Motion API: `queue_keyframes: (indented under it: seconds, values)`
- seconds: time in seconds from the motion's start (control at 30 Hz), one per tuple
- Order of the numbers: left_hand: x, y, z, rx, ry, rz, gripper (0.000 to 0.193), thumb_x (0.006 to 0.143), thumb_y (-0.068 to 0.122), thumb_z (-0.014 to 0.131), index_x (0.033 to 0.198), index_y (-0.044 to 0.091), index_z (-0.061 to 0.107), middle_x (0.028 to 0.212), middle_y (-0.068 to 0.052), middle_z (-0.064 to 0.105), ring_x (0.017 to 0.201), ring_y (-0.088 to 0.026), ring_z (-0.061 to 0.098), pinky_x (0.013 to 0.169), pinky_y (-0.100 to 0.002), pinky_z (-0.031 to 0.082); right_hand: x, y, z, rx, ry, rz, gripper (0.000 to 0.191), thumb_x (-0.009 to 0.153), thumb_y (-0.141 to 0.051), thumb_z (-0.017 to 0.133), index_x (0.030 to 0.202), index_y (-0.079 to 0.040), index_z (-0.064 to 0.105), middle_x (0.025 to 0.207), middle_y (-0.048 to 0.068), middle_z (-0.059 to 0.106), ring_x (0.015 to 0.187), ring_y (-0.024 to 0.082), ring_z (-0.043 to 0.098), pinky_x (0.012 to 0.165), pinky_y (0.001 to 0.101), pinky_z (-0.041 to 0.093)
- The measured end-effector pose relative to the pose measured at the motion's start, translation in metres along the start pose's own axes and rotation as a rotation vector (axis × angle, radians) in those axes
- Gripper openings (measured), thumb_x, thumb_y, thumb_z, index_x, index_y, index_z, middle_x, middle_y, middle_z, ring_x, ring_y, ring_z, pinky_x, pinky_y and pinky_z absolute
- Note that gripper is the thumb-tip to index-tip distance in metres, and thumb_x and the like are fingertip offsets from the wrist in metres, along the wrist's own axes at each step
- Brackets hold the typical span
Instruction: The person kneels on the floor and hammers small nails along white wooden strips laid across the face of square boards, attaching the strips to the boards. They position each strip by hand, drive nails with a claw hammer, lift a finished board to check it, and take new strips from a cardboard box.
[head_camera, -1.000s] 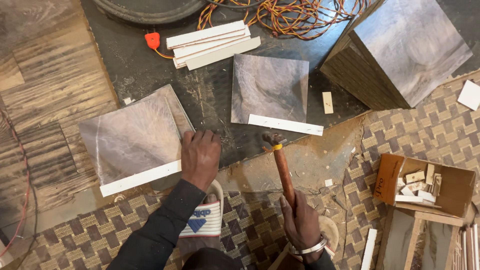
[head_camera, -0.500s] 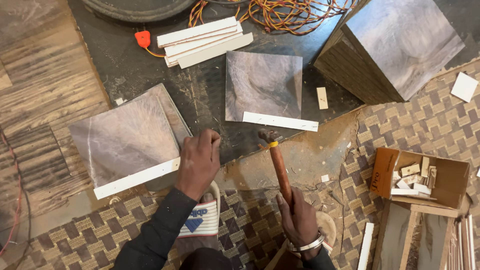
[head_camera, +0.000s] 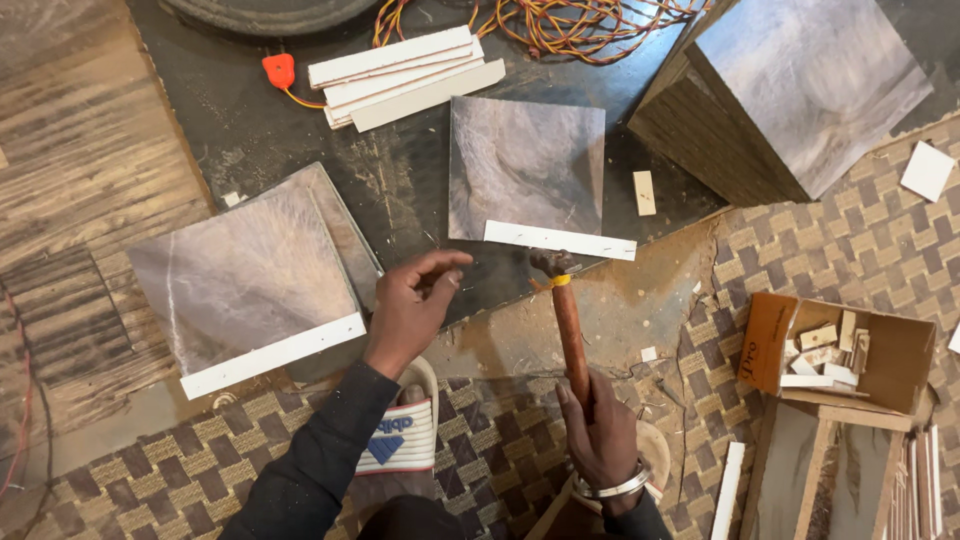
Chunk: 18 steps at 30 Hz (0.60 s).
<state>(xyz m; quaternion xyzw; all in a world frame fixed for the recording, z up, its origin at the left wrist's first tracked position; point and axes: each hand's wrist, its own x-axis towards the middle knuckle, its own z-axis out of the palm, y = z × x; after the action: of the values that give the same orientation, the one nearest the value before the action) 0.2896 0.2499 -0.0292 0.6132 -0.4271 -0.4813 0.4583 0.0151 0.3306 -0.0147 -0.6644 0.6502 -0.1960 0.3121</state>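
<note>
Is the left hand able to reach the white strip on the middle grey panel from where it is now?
Probably yes. The left hand hovers just beside the white strip, with only bare dark floor between them; the hammer stands to the right of that path.

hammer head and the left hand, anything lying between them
In the head view nothing lies between the hammer head and the left hand: only bare dark mat, just below the white strip.

The hammer (head_camera: 568, 318) has a reddish-brown handle with a yellow band under its dark head; at its 12 o'clock lies a grey, cloudy-veined panel (head_camera: 525, 170) edged by a white strip (head_camera: 559, 240). The mat (head_camera: 480, 440) at 6 o'clock is brown-and-tan basket-weave. The plug (head_camera: 279, 70) at 10 o'clock is orange-red, the sleeve (head_camera: 310, 470) black.
</note>
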Motion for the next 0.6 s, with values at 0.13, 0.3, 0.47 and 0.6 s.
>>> queue_keyframes:
  seconds: [0.13,0.3,0.47,0.6]
  values:
    - [0.0,-0.003,0.004,0.061,0.019,0.046,0.027,0.095,0.007,0.069,0.121,0.004,0.075,0.101,-0.006,0.077,0.081,-0.007,0.068,0.072,-0.024,0.057,0.0,0.0,0.0,0.023,-0.005,0.014,0.032,0.095,-0.027,0.065,0.116,-0.004,0.063,0.052,0.007,0.06,0.039,0.018,0.058,0.04,0.035,0.042]
    - [-0.003,0.007,0.005,0.502,0.11,0.455,0.026,0.096,0.004,0.069,0.121,0.0,0.074,0.103,-0.01,0.072,0.089,-0.017,0.068,0.077,-0.034,0.057,0.006,0.0,0.001,0.052,-0.034,-0.024,0.03,0.096,-0.028,0.064,0.114,-0.004,0.063,0.053,0.004,0.063,0.041,0.015,0.059,0.041,0.0331,0.043]
    - [0.002,0.02,0.009,0.481,0.172,0.522,0.018,0.096,0.008,0.073,0.114,0.009,0.076,0.098,-0.007,0.068,0.085,-0.014,0.066,0.069,-0.029,0.06,0.011,-0.002,-0.001,0.069,-0.004,-0.073,0.032,0.097,-0.028,0.062,0.117,-0.003,0.063,0.056,0.002,0.065,0.043,0.012,0.058,0.04,0.0297,0.044]
    - [0.007,0.021,0.012,0.405,0.288,0.616,0.02,0.091,0.006,0.072,0.11,0.012,0.076,0.106,-0.015,0.063,0.087,-0.016,0.064,0.065,-0.023,0.062,0.015,-0.007,-0.004,0.054,0.012,-0.056,0.033,0.097,-0.028,0.063,0.118,-0.003,0.065,0.056,0.002,0.064,0.043,0.012,0.058,0.041,0.0303,0.043]
